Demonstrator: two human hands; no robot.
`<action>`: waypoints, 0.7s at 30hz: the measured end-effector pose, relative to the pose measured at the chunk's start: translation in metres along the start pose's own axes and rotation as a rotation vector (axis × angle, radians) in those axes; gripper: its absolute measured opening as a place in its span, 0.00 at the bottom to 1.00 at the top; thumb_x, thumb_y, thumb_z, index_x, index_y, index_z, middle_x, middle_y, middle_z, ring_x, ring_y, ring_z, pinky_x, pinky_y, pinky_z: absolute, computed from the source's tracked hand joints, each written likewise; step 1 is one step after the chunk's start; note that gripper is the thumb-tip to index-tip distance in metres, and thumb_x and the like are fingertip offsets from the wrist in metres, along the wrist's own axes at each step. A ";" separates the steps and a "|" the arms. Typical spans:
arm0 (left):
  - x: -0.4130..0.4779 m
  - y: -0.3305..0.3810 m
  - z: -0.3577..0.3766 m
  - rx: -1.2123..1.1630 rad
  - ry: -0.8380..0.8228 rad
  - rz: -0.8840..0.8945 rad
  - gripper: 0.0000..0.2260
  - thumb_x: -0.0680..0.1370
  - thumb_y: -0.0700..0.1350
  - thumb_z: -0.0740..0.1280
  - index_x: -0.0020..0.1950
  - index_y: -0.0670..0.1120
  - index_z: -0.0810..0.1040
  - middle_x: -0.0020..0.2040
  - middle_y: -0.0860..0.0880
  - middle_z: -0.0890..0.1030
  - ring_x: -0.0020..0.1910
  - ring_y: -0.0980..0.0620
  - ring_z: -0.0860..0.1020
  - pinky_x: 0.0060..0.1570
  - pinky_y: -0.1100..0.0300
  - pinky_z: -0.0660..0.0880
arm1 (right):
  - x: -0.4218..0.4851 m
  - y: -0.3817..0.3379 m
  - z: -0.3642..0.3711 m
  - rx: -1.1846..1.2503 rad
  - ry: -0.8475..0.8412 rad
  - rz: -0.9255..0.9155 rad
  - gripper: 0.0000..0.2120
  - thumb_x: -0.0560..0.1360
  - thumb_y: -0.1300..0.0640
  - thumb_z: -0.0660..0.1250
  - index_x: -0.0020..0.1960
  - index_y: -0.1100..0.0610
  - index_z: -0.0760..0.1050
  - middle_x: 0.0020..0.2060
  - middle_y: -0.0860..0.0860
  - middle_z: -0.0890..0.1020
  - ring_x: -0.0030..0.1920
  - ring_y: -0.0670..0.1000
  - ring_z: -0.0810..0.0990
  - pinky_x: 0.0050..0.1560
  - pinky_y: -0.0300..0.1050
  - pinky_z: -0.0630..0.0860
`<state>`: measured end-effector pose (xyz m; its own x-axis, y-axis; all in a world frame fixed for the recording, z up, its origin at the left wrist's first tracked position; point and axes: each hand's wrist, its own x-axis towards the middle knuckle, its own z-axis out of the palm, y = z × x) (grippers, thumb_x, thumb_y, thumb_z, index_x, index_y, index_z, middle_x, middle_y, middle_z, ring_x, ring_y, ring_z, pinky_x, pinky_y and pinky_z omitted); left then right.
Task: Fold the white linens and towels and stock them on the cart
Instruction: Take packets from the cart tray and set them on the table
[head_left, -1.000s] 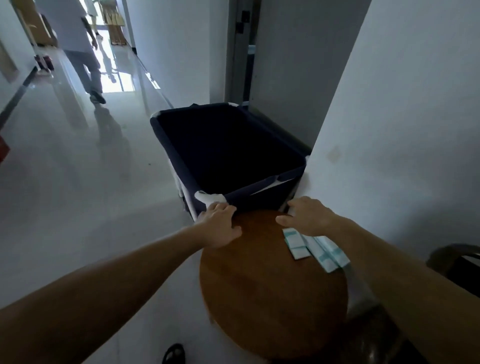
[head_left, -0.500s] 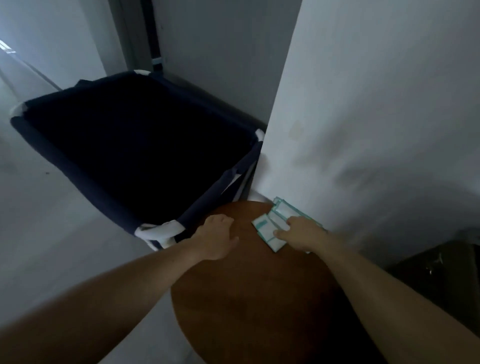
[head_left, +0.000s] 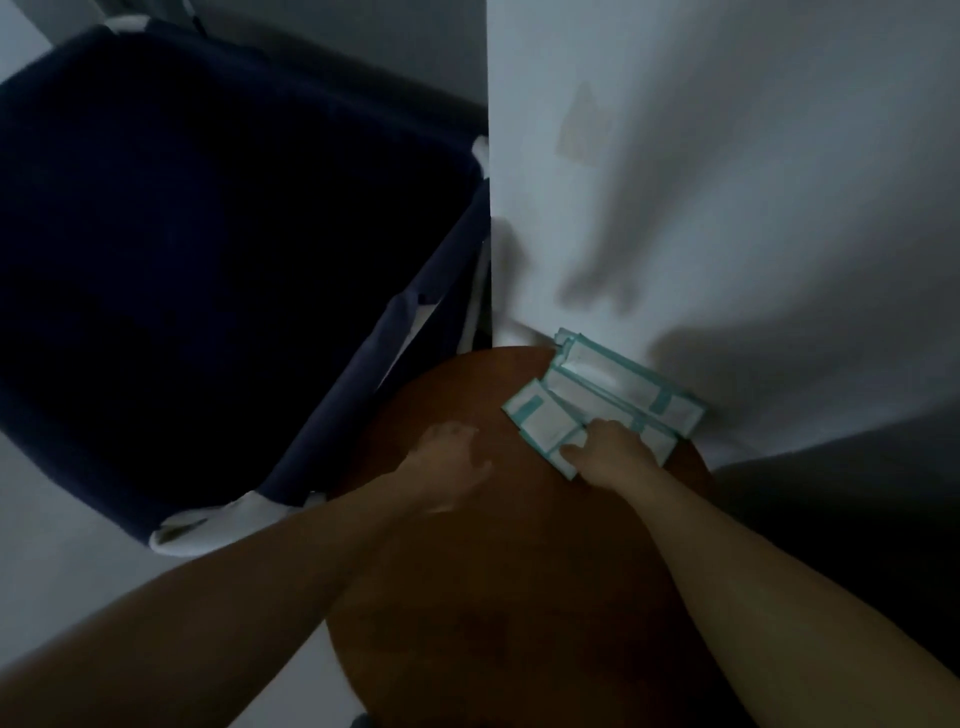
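A dark navy fabric cart (head_left: 332, 415) with white corner pieces fills the left; its inside is dark and I see nothing in it. In front of it stands a round brown wooden table (head_left: 493, 597). Several flat white packets with teal edges (head_left: 597, 384) lie fanned at the table's far right, against the wall. My right hand (head_left: 608, 452) sits on the nearest packets with curled fingers and its thumb on one. My left hand (head_left: 447, 462) rests on the tabletop near the cart's wall, blurred. No linens or towels show.
A white wall (head_left: 727, 182) rises right behind the table and meets the cart's right corner. A dark object (head_left: 841, 519) sits low at the right of the table. Pale floor (head_left: 62, 519) shows at the lower left.
My view has swung right and down, losing the corridor. My right hand moved from the table's far edge onto the packets. My left hand left the cart's rim and lies on the table.
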<state>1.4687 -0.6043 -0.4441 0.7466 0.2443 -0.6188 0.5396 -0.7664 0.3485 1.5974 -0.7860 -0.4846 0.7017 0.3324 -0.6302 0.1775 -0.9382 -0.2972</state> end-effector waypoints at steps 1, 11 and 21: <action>0.011 -0.003 0.005 -0.015 -0.017 -0.015 0.27 0.81 0.55 0.62 0.77 0.45 0.61 0.76 0.44 0.64 0.74 0.45 0.63 0.73 0.50 0.62 | 0.012 0.001 0.005 0.006 -0.003 -0.002 0.25 0.77 0.41 0.63 0.65 0.59 0.72 0.60 0.58 0.77 0.58 0.59 0.76 0.55 0.49 0.76; 0.091 -0.022 0.049 -0.156 -0.042 -0.063 0.26 0.80 0.52 0.64 0.75 0.43 0.67 0.72 0.43 0.68 0.71 0.45 0.66 0.70 0.50 0.65 | 0.084 -0.001 0.064 -0.172 0.228 0.018 0.30 0.75 0.41 0.69 0.67 0.60 0.68 0.62 0.58 0.72 0.62 0.58 0.71 0.58 0.53 0.72; 0.102 -0.027 0.058 -0.445 -0.008 -0.154 0.20 0.78 0.45 0.68 0.69 0.41 0.72 0.66 0.41 0.75 0.64 0.46 0.73 0.59 0.62 0.69 | 0.079 0.007 0.083 0.264 0.262 0.057 0.22 0.73 0.51 0.74 0.63 0.59 0.76 0.58 0.58 0.79 0.57 0.57 0.77 0.58 0.49 0.73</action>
<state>1.5078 -0.5934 -0.5578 0.6426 0.3290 -0.6920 0.7596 -0.3920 0.5190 1.5966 -0.7581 -0.5960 0.8642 0.2122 -0.4562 -0.0269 -0.8860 -0.4629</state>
